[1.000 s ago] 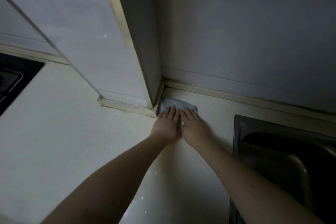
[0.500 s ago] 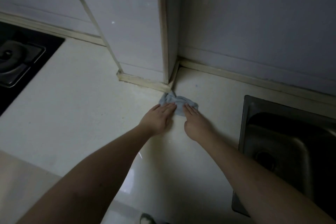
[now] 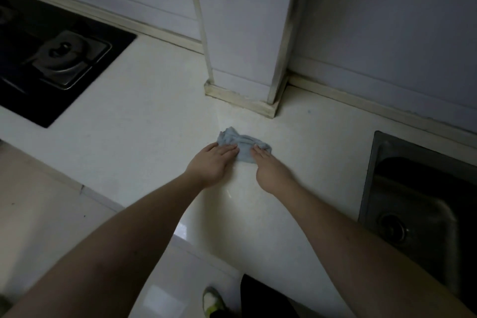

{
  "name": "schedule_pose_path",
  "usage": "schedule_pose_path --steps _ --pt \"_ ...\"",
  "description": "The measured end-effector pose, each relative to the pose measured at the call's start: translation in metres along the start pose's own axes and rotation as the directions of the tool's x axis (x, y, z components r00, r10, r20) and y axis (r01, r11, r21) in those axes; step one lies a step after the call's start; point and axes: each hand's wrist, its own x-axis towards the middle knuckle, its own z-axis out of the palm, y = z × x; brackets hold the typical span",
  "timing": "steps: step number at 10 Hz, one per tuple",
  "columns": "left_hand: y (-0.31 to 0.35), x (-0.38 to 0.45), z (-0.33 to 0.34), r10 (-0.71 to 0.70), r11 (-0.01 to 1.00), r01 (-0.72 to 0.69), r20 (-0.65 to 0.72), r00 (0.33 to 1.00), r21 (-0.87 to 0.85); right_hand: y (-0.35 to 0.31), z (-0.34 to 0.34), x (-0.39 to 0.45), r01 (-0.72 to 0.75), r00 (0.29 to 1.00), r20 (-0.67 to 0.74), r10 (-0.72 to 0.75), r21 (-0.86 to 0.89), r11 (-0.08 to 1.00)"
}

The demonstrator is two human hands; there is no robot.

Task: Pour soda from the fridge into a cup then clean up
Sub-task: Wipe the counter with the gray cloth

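A small crumpled light-blue cloth (image 3: 240, 142) lies on the pale countertop (image 3: 144, 121), a short way in front of the wall pillar's base. My left hand (image 3: 210, 164) lies flat with its fingertips pressing the cloth's left near edge. My right hand (image 3: 271, 171) lies beside it, its straight fingers pressing the cloth's right side. Both palms face down. No soda bottle or cup is in view.
A white pillar (image 3: 247, 33) juts from the wall onto the counter behind the cloth. A black gas hob (image 3: 51, 54) is set into the counter at the left. A steel sink (image 3: 423, 204) lies at the right. The floor and a shoe (image 3: 213, 302) show below the counter's front edge.
Both hands have drawn the cloth toward me, away from the corner beside the pillar. The view has pulled back, showing more hob, sink and floor.
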Motion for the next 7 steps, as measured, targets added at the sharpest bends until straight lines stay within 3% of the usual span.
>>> schedule_pose_path --steps 1,2,3,4,5,6,7 --pt "-0.007 -0.019 -0.003 0.012 1.000 -0.011 -0.063 0.998 0.019 -0.014 -0.004 0.002 -0.024 0.994 0.107 0.022 0.021 0.999" --pt "-0.017 -0.039 -0.004 0.078 0.995 -0.066 -0.174 0.982 0.074 -0.028 0.002 0.002 0.053 0.998 0.034 -0.050 -0.073 0.996" --pt "-0.019 -0.059 -0.003 0.093 0.988 -0.067 -0.193 0.977 0.136 -0.047 0.001 0.013 0.057 0.988 0.152 -0.001 -0.367 0.929" --pt "-0.017 -0.079 0.006 0.073 0.985 -0.046 -0.164 0.984 0.166 -0.066 0.001 -0.001 0.058 0.996 0.077 -0.035 -0.330 0.942" --pt "-0.016 -0.094 0.013 0.082 0.976 -0.047 -0.160 0.984 0.211 -0.060 0.012 0.000 0.153 0.987 0.092 -0.128 -0.360 0.920" --pt "-0.009 -0.101 0.015 0.068 0.974 -0.036 -0.133 0.989 0.225 -0.072 0.016 0.015 0.004 0.987 0.148 0.056 -0.379 0.925" --pt "0.001 -0.104 0.017 0.023 0.978 0.008 -0.142 0.990 0.210 -0.077 0.018 0.004 -0.022 1.000 -0.013 0.018 -0.454 0.891"
